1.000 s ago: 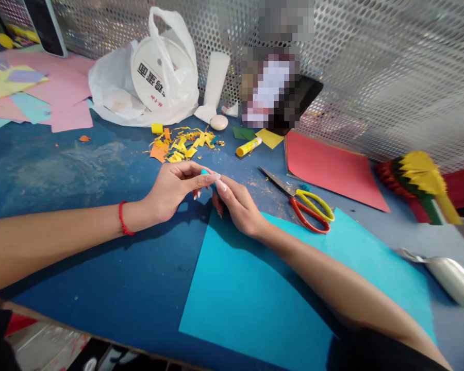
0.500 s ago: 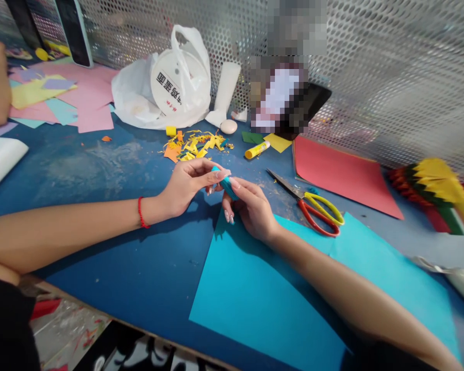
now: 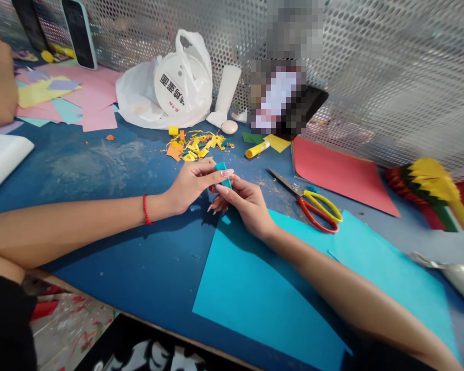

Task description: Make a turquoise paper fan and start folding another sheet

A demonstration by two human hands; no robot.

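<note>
Head view, we see the left hand (image 3: 193, 185) and right hand (image 3: 244, 203) pinching a small teal paper strip (image 3: 223, 174) between their fingertips, above a blue table mat (image 3: 100, 242), a large teal paper sheet (image 3: 263, 293) just below, red-handled scissors (image 3: 308, 212) nearby

A small teal paper strip (image 3: 223, 173) stands slightly tilted, pinched between fingertips of the left hand (image 3: 192, 185) and right hand (image 3: 247, 206)
</note>
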